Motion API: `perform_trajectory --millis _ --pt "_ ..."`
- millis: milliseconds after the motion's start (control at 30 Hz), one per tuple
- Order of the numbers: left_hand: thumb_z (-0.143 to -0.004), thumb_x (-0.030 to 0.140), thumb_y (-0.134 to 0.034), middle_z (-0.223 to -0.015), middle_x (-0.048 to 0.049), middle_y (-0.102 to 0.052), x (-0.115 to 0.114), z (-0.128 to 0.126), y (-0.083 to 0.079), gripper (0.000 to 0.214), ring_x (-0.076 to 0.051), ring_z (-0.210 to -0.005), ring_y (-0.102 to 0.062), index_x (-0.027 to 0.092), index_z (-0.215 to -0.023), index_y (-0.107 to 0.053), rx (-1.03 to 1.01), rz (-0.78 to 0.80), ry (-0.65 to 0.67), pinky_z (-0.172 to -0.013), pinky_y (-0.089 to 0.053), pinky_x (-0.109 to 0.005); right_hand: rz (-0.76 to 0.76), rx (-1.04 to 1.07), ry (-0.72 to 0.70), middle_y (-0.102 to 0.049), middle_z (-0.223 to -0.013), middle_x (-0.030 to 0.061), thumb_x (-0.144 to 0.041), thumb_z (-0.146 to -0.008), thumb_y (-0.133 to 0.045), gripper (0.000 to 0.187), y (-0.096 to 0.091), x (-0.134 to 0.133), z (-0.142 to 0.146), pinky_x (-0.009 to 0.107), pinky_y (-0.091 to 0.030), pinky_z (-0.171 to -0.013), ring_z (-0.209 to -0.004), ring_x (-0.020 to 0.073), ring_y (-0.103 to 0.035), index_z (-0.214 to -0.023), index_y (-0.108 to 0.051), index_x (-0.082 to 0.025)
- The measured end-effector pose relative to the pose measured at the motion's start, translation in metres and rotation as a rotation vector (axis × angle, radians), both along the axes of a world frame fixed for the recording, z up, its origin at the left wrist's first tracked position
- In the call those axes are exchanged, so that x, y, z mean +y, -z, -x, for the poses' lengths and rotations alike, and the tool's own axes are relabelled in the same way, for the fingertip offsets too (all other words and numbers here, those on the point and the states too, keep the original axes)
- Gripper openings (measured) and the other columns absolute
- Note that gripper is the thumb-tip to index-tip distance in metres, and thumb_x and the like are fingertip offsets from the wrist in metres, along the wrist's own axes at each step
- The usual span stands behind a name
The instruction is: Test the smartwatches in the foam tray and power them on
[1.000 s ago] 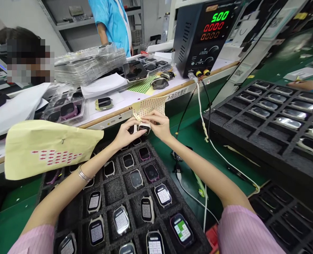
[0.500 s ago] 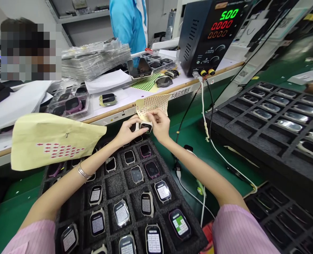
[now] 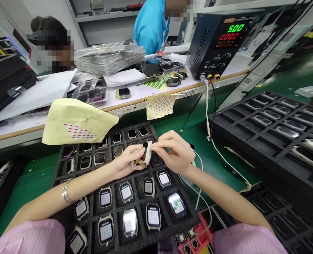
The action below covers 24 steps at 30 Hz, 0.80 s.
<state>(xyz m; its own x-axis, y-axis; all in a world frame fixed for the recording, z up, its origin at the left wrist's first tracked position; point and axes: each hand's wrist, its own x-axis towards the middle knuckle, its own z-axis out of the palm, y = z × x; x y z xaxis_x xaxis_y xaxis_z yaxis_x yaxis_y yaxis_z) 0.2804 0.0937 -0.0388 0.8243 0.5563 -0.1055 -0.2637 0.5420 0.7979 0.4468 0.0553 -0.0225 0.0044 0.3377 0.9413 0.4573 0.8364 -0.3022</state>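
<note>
My left hand (image 3: 130, 160) is closed round a white-cased smartwatch (image 3: 148, 153), tilted edge-on above the foam tray. The thumb and forefinger of my right hand (image 3: 173, 151) are pinched together at the watch's right side; anything tiny between them is too small to make out. Below both hands lies the black foam tray (image 3: 139, 208), its compartments holding several smartwatches, many with lit white screens. One purple-cased watch (image 3: 177, 204) shows a partly green screen. Just behind the hands, a yellow sheet of small red stickers (image 3: 160, 107) hangs from the shelf edge.
A yellow sheet with red arrows (image 3: 77, 123) overhangs the tray's far left. A power supply (image 3: 220, 46) stands on the shelf (image 3: 135, 102), its cables (image 3: 208, 116) hanging down. Another foam tray of watches (image 3: 278, 123) is at right. Two other people are behind the shelf.
Both hands have come back from the sticker sheet toward me, over the tray, with the smartwatch. The sheet now hangs free of my fingers. The watch has turned edge-on, and the view has shifted.
</note>
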Motion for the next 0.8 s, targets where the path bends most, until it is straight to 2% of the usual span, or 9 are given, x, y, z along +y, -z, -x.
perform_trajectory --millis 200,300,433,700,800 --pt "-0.069 0.042 -0.082 -0.061 0.0016 -0.044 -0.027 0.018 -0.009 0.035 -0.007 -0.054 -0.031 0.012 -0.073 -0.064 -0.027 0.014 0.085 -0.044 -0.025 -0.015 -0.070 -0.101 -0.084 -0.063 -0.072 0.0012 -0.012 -0.084 -0.068 0.008 -0.010 -0.020 0.011 0.022 -0.050 -0.051 -0.060 0.0115 -0.060 -0.089 -0.068 -0.019" --pt "-0.068 0.043 -0.082 -0.061 0.0024 -0.041 -0.038 0.025 -0.012 0.036 -0.007 -0.054 -0.029 0.012 -0.073 -0.064 -0.036 0.017 0.117 -0.043 -0.025 -0.015 -0.052 -0.092 -0.088 -0.063 -0.072 0.0018 -0.014 -0.086 -0.067 0.006 -0.016 -0.034 0.019 0.023 -0.051 -0.052 -0.061 0.0124 -0.060 -0.088 -0.067 -0.020" --pt "-0.069 0.041 -0.081 -0.061 0.0027 -0.040 -0.053 0.035 -0.018 0.034 -0.007 -0.053 -0.029 0.013 -0.074 -0.064 -0.035 0.042 0.119 -0.042 -0.024 -0.015 -0.003 -0.063 -0.065 -0.063 -0.071 0.0019 -0.017 -0.086 -0.066 0.004 -0.026 -0.052 0.031 0.024 -0.052 -0.053 -0.062 0.0132 -0.061 -0.087 -0.066 -0.021" --pt "-0.063 0.045 -0.084 -0.058 0.0026 -0.040 -0.081 0.058 -0.027 0.040 -0.007 -0.052 -0.029 0.012 -0.067 -0.062 -0.048 0.067 0.152 -0.042 -0.019 -0.016 -0.062 -0.318 0.046 -0.068 -0.073 0.0018 -0.021 -0.088 -0.066 0.004 -0.041 -0.078 0.048 0.022 -0.056 -0.056 -0.062 0.0125 -0.065 -0.091 -0.066 -0.023" --pt "-0.065 0.047 -0.083 -0.057 0.0034 -0.038 -0.088 0.067 -0.029 0.041 -0.007 -0.050 -0.027 0.012 -0.067 -0.061 -0.056 0.044 0.156 -0.041 -0.018 -0.017 -0.114 -0.381 0.030 -0.068 -0.073 0.0005 -0.024 -0.089 -0.065 0.001 -0.044 -0.082 0.052 0.021 -0.057 -0.056 -0.061 0.0115 -0.066 -0.091 -0.065 -0.024"
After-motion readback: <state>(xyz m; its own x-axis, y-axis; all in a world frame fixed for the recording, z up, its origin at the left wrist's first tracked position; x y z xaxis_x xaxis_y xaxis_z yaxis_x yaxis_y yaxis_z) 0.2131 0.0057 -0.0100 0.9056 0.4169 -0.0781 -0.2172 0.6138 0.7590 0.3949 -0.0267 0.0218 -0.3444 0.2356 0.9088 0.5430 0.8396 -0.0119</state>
